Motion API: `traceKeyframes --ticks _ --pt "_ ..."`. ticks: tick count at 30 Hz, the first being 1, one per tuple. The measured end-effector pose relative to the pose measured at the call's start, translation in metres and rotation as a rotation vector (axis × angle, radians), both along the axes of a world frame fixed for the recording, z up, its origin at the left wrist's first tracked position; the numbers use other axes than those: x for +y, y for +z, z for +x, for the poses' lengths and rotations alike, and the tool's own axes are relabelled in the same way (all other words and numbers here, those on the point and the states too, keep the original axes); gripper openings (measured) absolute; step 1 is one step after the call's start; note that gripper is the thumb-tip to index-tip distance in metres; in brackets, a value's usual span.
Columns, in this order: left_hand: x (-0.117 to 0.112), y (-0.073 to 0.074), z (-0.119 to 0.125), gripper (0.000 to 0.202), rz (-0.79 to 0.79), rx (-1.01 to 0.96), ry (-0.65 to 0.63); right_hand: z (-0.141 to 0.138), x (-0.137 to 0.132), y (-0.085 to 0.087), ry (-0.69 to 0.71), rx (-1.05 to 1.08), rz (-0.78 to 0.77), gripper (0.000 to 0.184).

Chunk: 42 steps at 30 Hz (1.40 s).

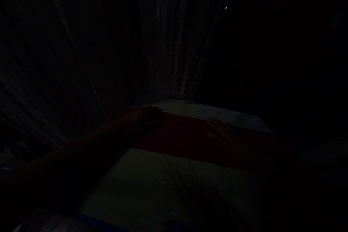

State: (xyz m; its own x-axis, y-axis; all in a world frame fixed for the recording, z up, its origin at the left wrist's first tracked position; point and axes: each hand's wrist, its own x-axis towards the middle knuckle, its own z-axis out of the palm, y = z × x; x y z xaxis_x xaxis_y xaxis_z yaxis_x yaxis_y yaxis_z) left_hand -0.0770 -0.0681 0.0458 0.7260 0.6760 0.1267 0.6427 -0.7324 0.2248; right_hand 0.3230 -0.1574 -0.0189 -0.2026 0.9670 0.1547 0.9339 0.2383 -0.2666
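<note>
The picture is very dark. A red strip, perhaps cloth, lies across a pale flat surface. My left hand rests on the strip's left part, palm down with fingers stretched out. Toward the strip's right part, my right hand also lies flat, its fingers extended and slightly apart. Both hands appear to touch the red strip, and neither grips anything that I can see. My right forearm fades into the dark.
Behind the pale surface hang thin vertical strands or a sheer curtain, with small glints along the right edge. More draped material rises on the left. A blue edge runs along the near side. The right side is too dark to make out.
</note>
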Motion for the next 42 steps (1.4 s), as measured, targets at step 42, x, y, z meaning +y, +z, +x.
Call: traceKeyframes --ticks 42 --pt "-0.016 -0.010 0.069 0.078 -0.123 0.094 -0.105 -0.013 -0.017 0.011 0.030 -0.024 -0.020 0.072"
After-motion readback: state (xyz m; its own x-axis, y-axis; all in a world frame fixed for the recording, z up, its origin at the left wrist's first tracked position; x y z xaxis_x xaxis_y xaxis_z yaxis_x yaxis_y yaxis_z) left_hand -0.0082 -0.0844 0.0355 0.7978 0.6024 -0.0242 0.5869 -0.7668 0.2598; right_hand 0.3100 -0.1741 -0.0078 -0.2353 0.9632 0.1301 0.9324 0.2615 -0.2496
